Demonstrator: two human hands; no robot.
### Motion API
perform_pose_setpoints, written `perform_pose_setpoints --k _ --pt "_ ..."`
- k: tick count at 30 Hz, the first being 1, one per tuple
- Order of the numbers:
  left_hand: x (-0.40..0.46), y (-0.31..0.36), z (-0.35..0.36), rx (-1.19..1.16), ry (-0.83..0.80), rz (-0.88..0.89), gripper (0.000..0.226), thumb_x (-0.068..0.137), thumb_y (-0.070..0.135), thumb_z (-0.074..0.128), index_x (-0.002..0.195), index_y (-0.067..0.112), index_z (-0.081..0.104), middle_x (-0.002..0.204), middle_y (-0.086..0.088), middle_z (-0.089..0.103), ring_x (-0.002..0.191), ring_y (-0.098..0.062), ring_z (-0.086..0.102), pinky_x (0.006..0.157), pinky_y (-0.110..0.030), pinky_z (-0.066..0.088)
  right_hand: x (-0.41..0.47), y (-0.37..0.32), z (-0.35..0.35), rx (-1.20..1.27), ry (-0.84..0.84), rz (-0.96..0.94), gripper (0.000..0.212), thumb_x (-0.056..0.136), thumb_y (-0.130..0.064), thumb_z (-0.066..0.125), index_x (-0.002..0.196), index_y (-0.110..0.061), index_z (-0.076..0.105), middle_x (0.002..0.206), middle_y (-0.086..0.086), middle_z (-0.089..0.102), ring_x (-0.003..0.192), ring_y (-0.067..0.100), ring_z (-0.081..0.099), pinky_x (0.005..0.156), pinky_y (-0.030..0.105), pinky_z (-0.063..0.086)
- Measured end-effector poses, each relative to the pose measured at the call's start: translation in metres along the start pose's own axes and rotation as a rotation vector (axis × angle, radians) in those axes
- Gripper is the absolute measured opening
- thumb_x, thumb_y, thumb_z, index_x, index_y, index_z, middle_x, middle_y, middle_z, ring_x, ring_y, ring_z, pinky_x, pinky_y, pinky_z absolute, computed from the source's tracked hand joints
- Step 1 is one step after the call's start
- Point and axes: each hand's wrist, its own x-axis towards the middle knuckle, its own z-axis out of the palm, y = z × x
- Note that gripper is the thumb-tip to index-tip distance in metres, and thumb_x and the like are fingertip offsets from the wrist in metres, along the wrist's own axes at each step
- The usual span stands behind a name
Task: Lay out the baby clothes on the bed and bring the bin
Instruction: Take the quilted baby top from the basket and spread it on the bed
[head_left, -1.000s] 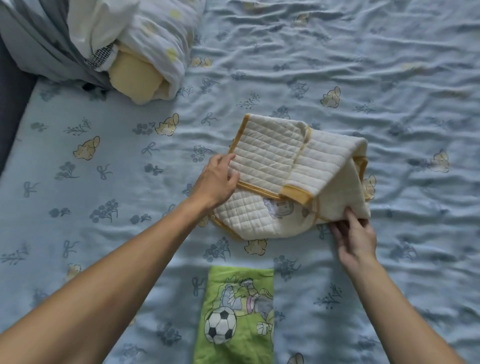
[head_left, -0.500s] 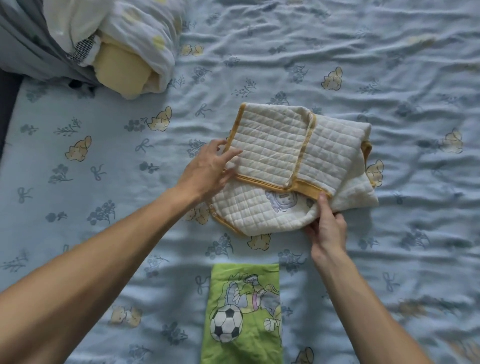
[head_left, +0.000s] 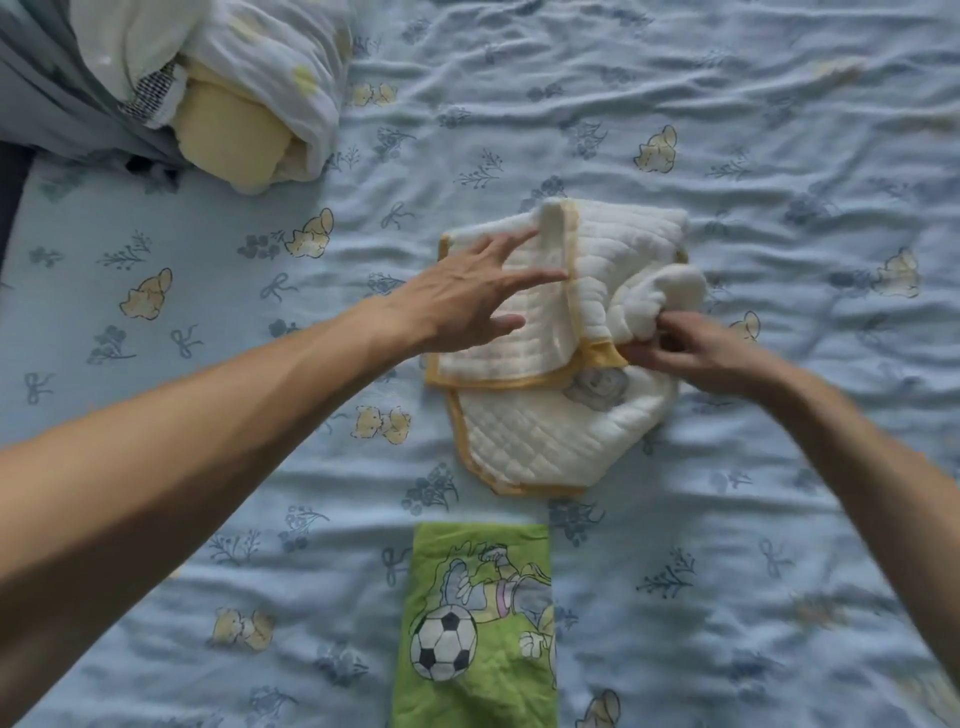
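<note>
Head view showed the left hand (head_left: 470, 304) spread flat, fingers splayed, pressing on the folded flap of a cream quilted baby garment (head_left: 524, 441) with yellow trim. The right hand (head_left: 691, 353) was clenched on a bunched part of the same garment at its right side. The garment lay near the middle of the bed (head_left: 779, 156), on a wrinkled blue printed sheet. Just below it, apart from it, lay a green cloth (head_left: 478, 675) with a football picture. A heap of bedding (head_left: 234, 88) sat at the upper left corner.
</note>
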Motion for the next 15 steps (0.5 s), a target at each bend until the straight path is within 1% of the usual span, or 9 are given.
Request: perform_pose_setpoints --k 2,3,4,6,8,9,12,14,15 --pt "-0.002 0.0 -0.001 -0.018 0.035 0.026 0.061 0.089 0.035 0.059 0.143 0.037 0.032 0.158 -0.013 0.01 0.144 -0.029 0.016 0.113 -0.037 0.022 0.004 0.006 -0.023 0.067 -0.17 -0.021 0.068 0.062 -0.072 0.066 0.109 -0.022 0.064 0.112 -0.001 0.069 0.102 0.011 0.063 0.092 0.026 0.051" --pt "-0.002 0.0 0.0 -0.009 0.045 0.042 0.062 0.088 0.035 0.061 0.144 0.035 0.032 0.157 -0.015 0.012 0.144 -0.03 0.016 0.114 -0.037 0.021 0.005 0.012 -0.029 0.147 -0.206 -0.001 0.077 0.059 -0.072 0.069 0.115 -0.02 0.063 0.116 0.001 0.068 0.107 0.012 0.062 0.094 0.028 0.051" --pt "-0.002 -0.001 0.001 0.008 0.042 0.044 0.065 0.088 0.035 0.062 0.145 0.035 0.03 0.157 -0.016 0.012 0.144 -0.031 0.014 0.115 -0.039 0.019 0.005 0.016 -0.033 0.193 -0.183 0.037 0.08 0.058 -0.07 0.071 0.119 -0.019 0.061 0.118 0.003 0.067 0.11 0.013 0.062 0.095 0.031 0.051" --pt "0.002 0.0 0.004 0.051 0.012 -0.004 0.073 0.087 0.037 0.062 0.148 0.037 0.021 0.157 -0.017 0.006 0.146 -0.034 0.006 0.116 -0.044 0.016 0.008 0.028 -0.031 0.203 -0.008 0.085 0.066 0.069 -0.058 0.072 0.121 -0.02 0.059 0.116 0.005 0.068 0.108 0.018 0.063 0.093 0.037 0.052" --pt "0.01 0.0 0.007 0.08 -0.016 -0.064 0.079 0.086 0.037 0.063 0.148 0.039 0.015 0.158 -0.016 0.0 0.145 -0.036 -0.003 0.116 -0.048 0.013 0.01 0.036 -0.02 0.24 0.18 0.126 0.043 0.085 -0.032 0.066 0.125 -0.02 0.053 0.11 0.008 0.068 0.101 0.021 0.066 0.088 0.04 0.054" --pt "0.015 0.001 0.007 0.079 -0.037 -0.084 0.081 0.086 0.036 0.064 0.148 0.04 0.013 0.158 -0.016 -0.003 0.145 -0.037 -0.006 0.116 -0.05 0.012 0.01 0.037 -0.013 0.286 0.254 0.128 0.038 0.089 -0.025 0.064 0.124 -0.019 0.052 0.105 0.008 0.068 0.095 0.019 0.066 0.084 0.04 0.055" --pt "0.031 0.005 0.009 0.028 -0.122 -0.137 0.087 0.085 0.028 0.066 0.148 0.043 0.008 0.157 -0.017 -0.012 0.144 -0.039 -0.011 0.116 -0.056 0.008 0.001 0.032 0.017 0.514 0.537 0.1 0.023 0.092 -0.02 0.059 0.114 -0.02 0.052 0.095 0.004 0.066 0.08 0.012 0.064 0.072 0.025 0.056" --pt "0.043 0.01 0.012 0.052 -0.159 -0.153 0.087 0.087 0.025 0.064 0.147 0.045 0.005 0.157 -0.019 -0.01 0.145 -0.038 -0.002 0.116 -0.055 0.005 -0.007 0.034 0.039 0.641 0.668 0.125 0.021 0.093 -0.019 0.057 0.111 -0.023 0.049 0.101 0.002 0.064 0.086 0.012 0.062 0.074 0.019 0.054" --pt "0.048 0.011 0.013 0.1 -0.159 -0.156 0.085 0.089 0.025 0.062 0.147 0.045 0.004 0.157 -0.021 -0.004 0.144 -0.038 0.007 0.116 -0.054 0.005 -0.009 0.035 0.049 0.694 0.68 0.151 0.021 0.092 -0.02 0.058 0.11 -0.025 0.048 0.108 0.006 0.064 0.092 0.015 0.062 0.08 0.022 0.054"
